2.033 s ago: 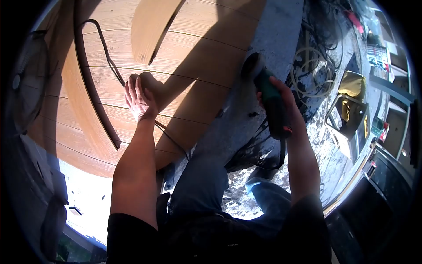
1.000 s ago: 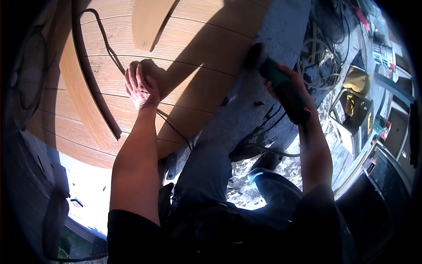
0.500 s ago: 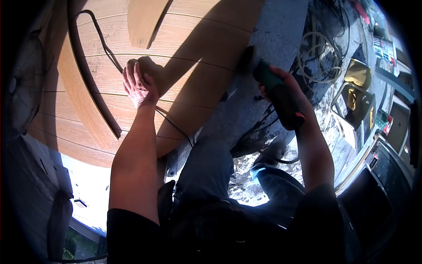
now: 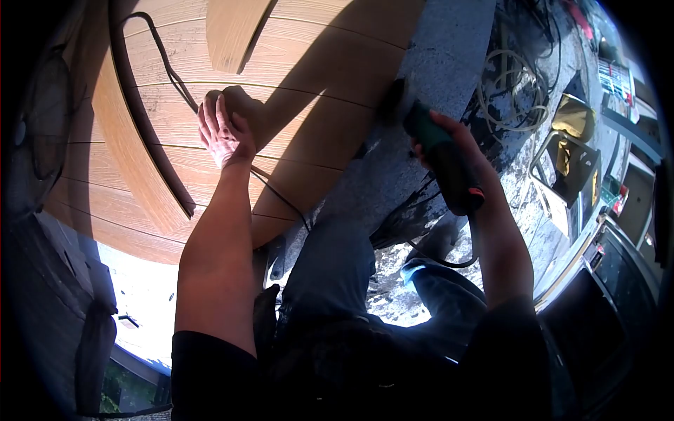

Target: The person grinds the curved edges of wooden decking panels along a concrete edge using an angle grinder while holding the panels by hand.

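Note:
My left hand (image 4: pixel 226 137) rests on the wood-grain boards (image 4: pixel 316 52), its fingers stretched out and slightly apart. A dark power cord (image 4: pixel 163 52) runs across the boards and passes beneath or beside this hand. In my right hand (image 4: pixel 460 137) is a green and black angle grinder (image 4: pixel 453 172), gripped round its body. Its head points toward the curved right edge of the boards, where deep shadow hides whether the disc touches them. From the grinder's tail a cord loops down by my leg.
A curved wooden strip (image 4: pixel 123 144) and a short board piece (image 4: pixel 235 35) lie on the boards. A round fan (image 4: pixel 35 133) stands at the far left. Coiled pale hose (image 4: pixel 512 91) and an open box (image 4: pixel 569 165) with yellow things lie on the right.
The grinder's rear end has dropped slightly and shifts a little, its cord hanging lower. My left hand stays in nearly the same spot on the boards.

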Action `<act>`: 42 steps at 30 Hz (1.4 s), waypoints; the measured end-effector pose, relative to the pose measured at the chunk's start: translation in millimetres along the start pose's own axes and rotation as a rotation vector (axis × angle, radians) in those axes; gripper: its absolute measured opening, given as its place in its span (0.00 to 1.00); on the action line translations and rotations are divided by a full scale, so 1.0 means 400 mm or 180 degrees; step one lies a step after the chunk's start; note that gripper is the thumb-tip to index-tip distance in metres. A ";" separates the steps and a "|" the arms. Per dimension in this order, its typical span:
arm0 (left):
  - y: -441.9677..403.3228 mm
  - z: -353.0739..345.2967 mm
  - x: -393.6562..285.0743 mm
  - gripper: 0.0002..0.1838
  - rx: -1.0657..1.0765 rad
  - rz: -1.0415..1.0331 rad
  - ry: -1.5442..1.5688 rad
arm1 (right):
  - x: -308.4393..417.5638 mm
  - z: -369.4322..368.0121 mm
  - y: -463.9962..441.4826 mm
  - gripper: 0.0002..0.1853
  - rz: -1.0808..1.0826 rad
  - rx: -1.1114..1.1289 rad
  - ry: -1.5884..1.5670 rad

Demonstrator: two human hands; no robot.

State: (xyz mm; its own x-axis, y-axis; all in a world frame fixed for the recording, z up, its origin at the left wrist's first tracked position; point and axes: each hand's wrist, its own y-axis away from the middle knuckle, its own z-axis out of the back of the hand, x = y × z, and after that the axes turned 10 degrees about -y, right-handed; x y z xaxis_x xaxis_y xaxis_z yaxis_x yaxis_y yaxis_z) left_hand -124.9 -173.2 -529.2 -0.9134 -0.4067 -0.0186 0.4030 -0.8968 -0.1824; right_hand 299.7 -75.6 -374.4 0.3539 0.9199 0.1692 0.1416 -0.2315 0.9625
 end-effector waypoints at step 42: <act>0.000 -0.010 0.006 0.33 0.0026 0.0014 0.0000 | -0.103 0.039 -0.013 0.36 -0.0326 0.0256 -0.0086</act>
State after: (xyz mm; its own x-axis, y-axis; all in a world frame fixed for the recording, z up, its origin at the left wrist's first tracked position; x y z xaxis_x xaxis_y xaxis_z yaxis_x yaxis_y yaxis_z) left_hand -127.3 -173.2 -533.0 -0.9116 -0.4107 -0.0194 0.4075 -0.8964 -0.1743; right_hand 298.8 -117.2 -389.7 0.3583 0.9314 0.0639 0.2517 -0.1623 0.9541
